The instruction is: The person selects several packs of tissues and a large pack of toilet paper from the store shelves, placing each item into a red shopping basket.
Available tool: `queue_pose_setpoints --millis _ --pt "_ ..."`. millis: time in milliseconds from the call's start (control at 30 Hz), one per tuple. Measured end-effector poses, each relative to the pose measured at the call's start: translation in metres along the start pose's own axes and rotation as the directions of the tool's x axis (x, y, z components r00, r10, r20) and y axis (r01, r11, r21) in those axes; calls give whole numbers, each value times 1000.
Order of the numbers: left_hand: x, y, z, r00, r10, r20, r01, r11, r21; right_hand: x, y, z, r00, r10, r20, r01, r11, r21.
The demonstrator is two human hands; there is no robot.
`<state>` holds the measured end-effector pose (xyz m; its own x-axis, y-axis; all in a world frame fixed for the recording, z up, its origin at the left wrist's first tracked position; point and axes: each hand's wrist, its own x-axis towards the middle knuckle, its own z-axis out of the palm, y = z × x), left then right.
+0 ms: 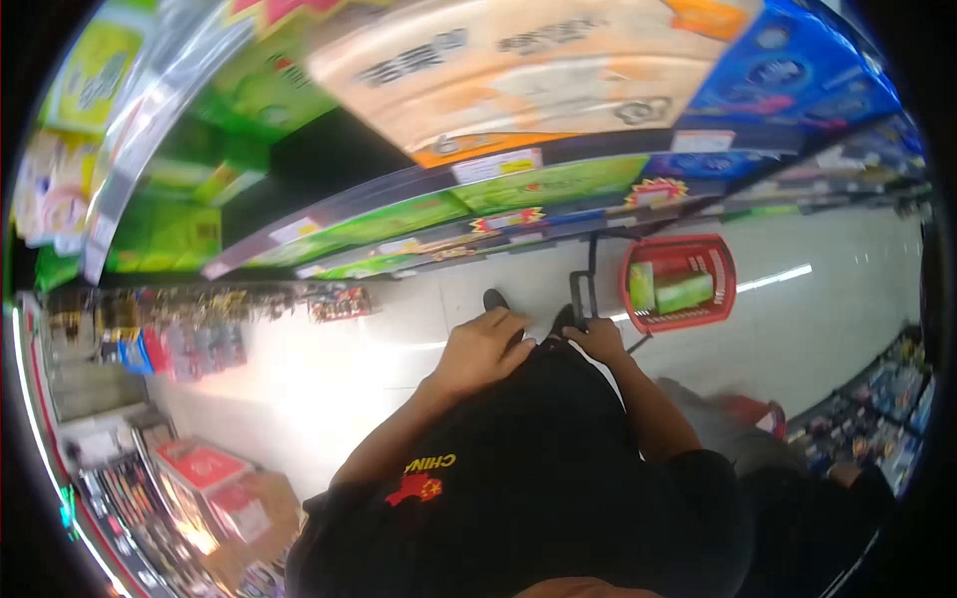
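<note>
Two hands are both down near the person's waist, and the whole thing hangs on where the red basket [678,282] sits relative to them. It's on the pale floor [857,329] just past the right hand [600,340], on the shelf side of the aisle, with a couple of green packs inside. A dark pull handle [583,289] rises from the basket toward that hand, so the long axis of the rig runs pretty much straight from the right hand out to the basket. The right hand looks curled near the handle's top end, though I can't tell for sure if it's actually gripping it. The left hand [485,351] is loosely closed, resting against the black shirt [538,468], holding nothing, and clearly farther from the basket. Shelves [419,214] of green and blue packs run alongside.
</note>
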<state>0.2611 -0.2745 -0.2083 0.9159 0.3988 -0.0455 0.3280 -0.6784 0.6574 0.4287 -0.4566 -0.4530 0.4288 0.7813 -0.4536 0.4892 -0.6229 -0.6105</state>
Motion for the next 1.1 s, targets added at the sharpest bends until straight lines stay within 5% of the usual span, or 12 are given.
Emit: queue_pose_setpoints --millis 133,267,300,500,667,800,1033,1100 --pt "-21 -4 -13 994 -83 -69 82 996 -17 -4 -12 -12 998 6 61 -9 999 47" --pt "-29 -29 -50 913 -12 -408 37 998 53 0 -13 -13 997 42 60 -42 999 0" --pt "-33 -30 -67 893 -166 -419 160 986 -50 2 -12 -11 997 59 54 -58 998 -20" --pt "-55 -107 -171 607 -51 -793 111 994 21 7 -28 20 987 107 -118 -106 994 14" --pt "-66 -159 -246 539 58 -841 82 989 122 1 -89 55 963 232 -138 -228 973 44" --pt "-56 -197 -285 568 149 -809 13 982 190 2 -161 77 957 281 -73 -273 957 95" --pt "-20 -251 -297 637 73 -767 -52 997 51 7 -230 149 982 129 -135 -113 987 116" --pt "-16 -254 -291 661 18 -750 95 990 108 4 -258 148 996 84 -35 -79 987 142"
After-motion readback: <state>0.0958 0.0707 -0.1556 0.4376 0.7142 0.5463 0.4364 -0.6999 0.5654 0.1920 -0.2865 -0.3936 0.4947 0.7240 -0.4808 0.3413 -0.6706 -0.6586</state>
